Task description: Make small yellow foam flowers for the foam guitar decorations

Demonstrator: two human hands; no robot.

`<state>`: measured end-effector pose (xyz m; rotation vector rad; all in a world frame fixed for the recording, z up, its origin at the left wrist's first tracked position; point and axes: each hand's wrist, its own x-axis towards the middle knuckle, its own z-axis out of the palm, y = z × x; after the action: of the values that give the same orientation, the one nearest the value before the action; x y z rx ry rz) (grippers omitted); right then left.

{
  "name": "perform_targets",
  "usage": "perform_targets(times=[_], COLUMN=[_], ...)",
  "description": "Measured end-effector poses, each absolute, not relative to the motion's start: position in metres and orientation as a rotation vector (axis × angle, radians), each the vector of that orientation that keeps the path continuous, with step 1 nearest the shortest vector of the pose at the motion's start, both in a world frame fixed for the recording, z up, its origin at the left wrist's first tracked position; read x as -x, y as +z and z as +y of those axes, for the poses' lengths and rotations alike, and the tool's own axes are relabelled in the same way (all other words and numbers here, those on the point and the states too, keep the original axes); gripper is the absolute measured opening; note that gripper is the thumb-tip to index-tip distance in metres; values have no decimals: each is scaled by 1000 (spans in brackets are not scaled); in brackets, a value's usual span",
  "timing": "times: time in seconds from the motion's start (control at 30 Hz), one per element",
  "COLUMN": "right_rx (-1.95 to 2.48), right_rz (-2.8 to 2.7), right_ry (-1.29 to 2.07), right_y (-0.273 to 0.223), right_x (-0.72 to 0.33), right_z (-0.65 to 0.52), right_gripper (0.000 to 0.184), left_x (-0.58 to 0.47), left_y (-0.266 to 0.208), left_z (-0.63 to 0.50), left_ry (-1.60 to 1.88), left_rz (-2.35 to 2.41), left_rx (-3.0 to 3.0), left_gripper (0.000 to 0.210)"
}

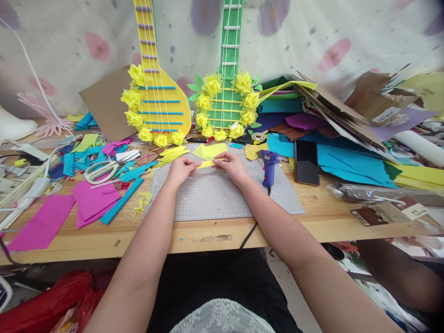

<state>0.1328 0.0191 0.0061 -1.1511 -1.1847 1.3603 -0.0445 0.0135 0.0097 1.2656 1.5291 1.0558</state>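
Note:
Between my two hands a narrow strip of yellow paper (207, 163) is held out over the grey cutting mat (211, 199). The fingers of my left hand (182, 171) pinch its left end, and my right hand (231, 165) pinches the right end. Just behind the strip lies a wider yellow sheet (211, 150). A pile of yellow strips (171, 155) is behind my left hand. To the right of my right hand, a blue-purple glue gun (269, 169) stands on the mat.
A yellow paper guitar (166, 108) and a green one (227, 99), both with yellow flowers, lean at the back. Scissors (101, 172), magenta sheets (95, 201) and blue scraps lie left. Rightward are a phone (307, 162), blue sheets (350, 162) and cardboard (342, 108).

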Motion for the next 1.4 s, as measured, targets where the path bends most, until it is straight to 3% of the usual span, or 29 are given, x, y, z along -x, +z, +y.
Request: perform_targets(times=[0.43,0.77,0.93,1.07,1.3,1.4], right_rx=[1146,1119,1293,1270,1273,1236], right_rz=[-1161,-1210,-1566,-2044,-2252,-2186], right_ry=[1426,1424,882,472,395,405], right_y=[7,6,1,-1,-1,2], right_x=[-134,-132,-139,-141,-140,-143], right_z=[19,19,23,18,13,11], right_gripper=[11,12,20,27,27,24], left_x=[61,50,63,92,98,91], left_y=[30,24,16,8,17,22], left_z=[5,8,20,25,9,4], left_ry=[916,1188,1442,1390,1511,1586], left_rz=[1447,1338,1675,2123,2389,2261], left_rx=[-1186,-1278,-1106,-1191,-1384,-1628], left_gripper=[27,32,28,29,29,35])
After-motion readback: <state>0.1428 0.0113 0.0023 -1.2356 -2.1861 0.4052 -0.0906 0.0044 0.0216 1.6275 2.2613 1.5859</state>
